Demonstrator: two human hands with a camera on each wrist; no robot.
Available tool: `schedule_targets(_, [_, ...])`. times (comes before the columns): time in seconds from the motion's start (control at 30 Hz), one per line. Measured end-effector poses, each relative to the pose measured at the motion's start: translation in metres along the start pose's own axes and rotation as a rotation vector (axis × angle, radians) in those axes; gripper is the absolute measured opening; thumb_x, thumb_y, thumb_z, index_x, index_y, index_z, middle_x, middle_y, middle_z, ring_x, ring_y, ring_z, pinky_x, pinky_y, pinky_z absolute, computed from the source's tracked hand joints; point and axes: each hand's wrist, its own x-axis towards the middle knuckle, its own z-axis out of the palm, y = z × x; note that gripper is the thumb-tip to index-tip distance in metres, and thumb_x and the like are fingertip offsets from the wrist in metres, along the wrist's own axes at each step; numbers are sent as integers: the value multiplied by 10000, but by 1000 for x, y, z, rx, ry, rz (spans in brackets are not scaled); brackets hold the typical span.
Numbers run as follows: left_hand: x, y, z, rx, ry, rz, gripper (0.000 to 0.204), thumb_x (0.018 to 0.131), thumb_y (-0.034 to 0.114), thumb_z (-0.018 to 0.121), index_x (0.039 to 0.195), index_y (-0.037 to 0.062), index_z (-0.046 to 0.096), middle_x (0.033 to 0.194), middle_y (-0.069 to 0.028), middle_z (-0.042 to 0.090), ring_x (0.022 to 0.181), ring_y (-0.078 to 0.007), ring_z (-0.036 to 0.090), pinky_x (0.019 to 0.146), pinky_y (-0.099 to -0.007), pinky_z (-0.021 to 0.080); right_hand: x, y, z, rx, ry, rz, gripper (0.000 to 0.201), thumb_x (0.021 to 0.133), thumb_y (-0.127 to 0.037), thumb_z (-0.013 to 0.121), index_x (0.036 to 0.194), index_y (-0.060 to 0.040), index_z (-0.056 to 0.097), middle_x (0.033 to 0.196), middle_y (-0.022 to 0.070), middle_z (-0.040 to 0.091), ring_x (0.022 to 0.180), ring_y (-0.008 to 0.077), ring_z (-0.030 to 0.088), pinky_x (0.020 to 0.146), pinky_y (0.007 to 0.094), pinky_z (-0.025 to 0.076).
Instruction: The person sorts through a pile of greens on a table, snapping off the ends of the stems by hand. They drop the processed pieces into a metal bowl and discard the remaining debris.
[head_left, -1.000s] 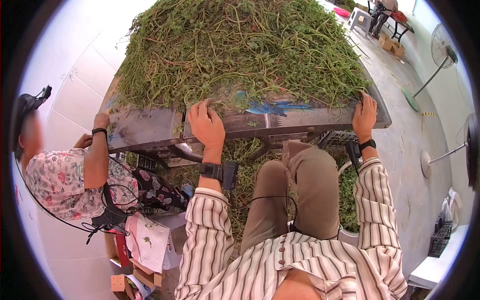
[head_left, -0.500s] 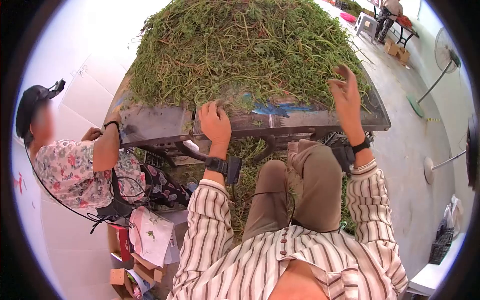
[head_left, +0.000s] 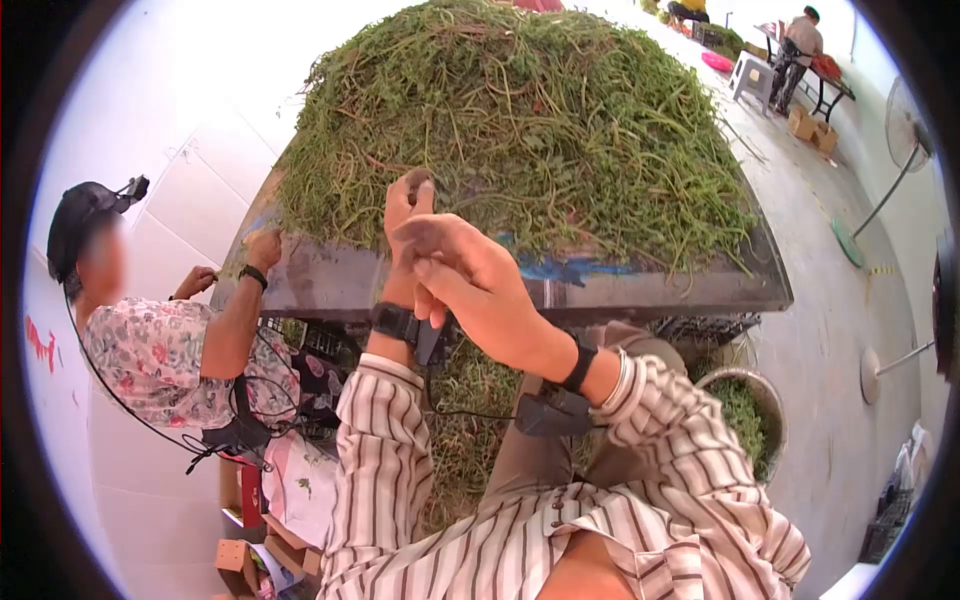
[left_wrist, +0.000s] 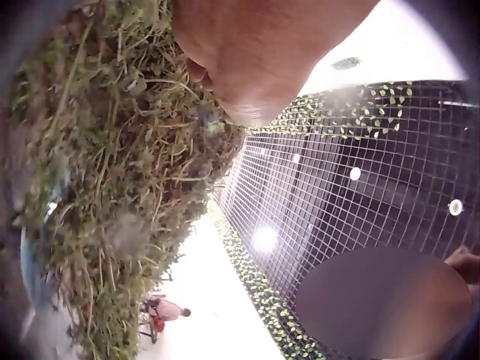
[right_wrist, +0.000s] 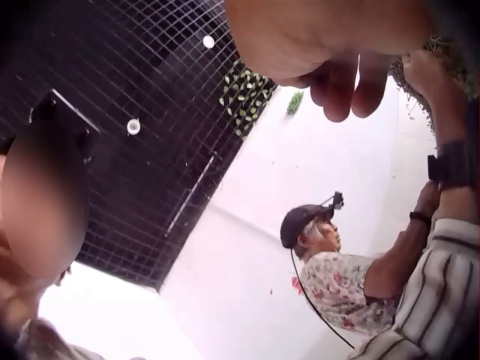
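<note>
A big mound of green herb stems (head_left: pixel 530 130), thin, tangled and leafy, heaps high on the table just beyond the left hand (head_left: pixel 408 215), whose fingertips touch its near edge; the right hand (head_left: pixel 470 285) hovers nearer, apart.

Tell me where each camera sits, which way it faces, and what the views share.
Head: looks down at the pile of greens, both hands, striped sleeves.
Left wrist: points up past the left hand at the greens and mesh ceiling.
Right wrist: points up past the right hand toward the seated neighbour.
Shared: the mesh ceiling, both wrists.
</note>
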Motion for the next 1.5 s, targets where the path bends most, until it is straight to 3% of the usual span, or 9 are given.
schedule_targets(0.2, [63, -28, 22, 515, -103, 0, 660, 797, 489, 616, 1208, -6, 467, 1243, -212, 444, 1036, -374, 536, 878, -444, 423, 21, 24, -47, 145, 295, 73, 208, 915, -65, 449, 1085, 7, 544, 759, 37, 574, 553, 80, 507, 490, 214, 421])
schedule_targets(0.37, [87, -31, 45, 743, -162, -90, 881, 741, 637, 602, 1213, -86, 425, 1234, -287, 439, 1073, -402, 521, 877, -454, 437, 37, 56, -104, 342, 478, 145, 184, 918, -88, 464, 1039, -1, 571, 728, 37, 563, 515, 90, 470, 475, 234, 400])
schedule_targets(0.67, [122, -36, 42, 863, -278, -94, 408, 781, 350, 598, 918, -32, 552, 934, -205, 614, 848, -354, 601, 723, -449, 463, 42, 55, -100, 224, 467, 140, 162, 918, -95, 472, 999, -10, 584, 686, 15, 546, 519, 75, 450, 463, 234, 370])
schedule_targets(0.83, [122, -41, 20, 522, -284, -4, 260, 811, 204, 539, 734, -39, 593, 689, -157, 607, 643, -262, 573, 615, -393, 423, 42, 62, -100, 223, 475, 136, 158, 919, -98, 476, 993, -12, 586, 686, 15, 546, 517, 72, 443, 460, 234, 366])
schedule_targets(1.03, [80, -26, -12, 402, -234, 9, 260, 842, 177, 513, 753, -44, 616, 651, -141, 593, 594, -248, 540, 603, -373, 414, 45, 71, -96, 257, 478, 149, 152, 921, -98, 477, 986, -14, 586, 691, 16, 546, 522, 73, 443, 465, 239, 369])
schedule_targets(1.17, [57, -20, -30, 251, -186, -157, 218, 869, 124, 479, 883, -28, 635, 663, -91, 605, 604, -177, 561, 571, -324, 421, 46, 81, -92, 267, 462, 183, 148, 917, -92, 480, 994, -17, 582, 699, 15, 547, 528, 79, 450, 472, 247, 380])
schedule_targets(1.23, [45, -10, -28, 261, -184, -102, 223, 876, 122, 475, 934, -21, 635, 646, -62, 589, 576, -126, 521, 542, -292, 400, 48, 86, -92, 265, 454, 202, 147, 916, -89, 482, 999, -18, 580, 708, 15, 550, 535, 81, 455, 476, 250, 383])
schedule_targets(1.33, [34, 5, -22, 193, -206, -180, 213, 891, 111, 460, 935, -16, 627, 630, -37, 557, 537, -115, 459, 517, -291, 373, 51, 89, -90, 279, 449, 203, 162, 911, -108, 497, 1025, -26, 578, 788, 16, 577, 619, 85, 509, 525, 244, 426])
schedule_targets(1.5, [24, 5, -17, 130, -174, -149, 207, 887, 108, 467, 939, -15, 626, 623, 13, 512, 549, -64, 417, 510, -237, 327, 57, 82, -79, 239, 504, 245, 270, 904, -159, 521, 1143, -36, 539, 1024, 39, 585, 943, 131, 541, 780, 290, 475])
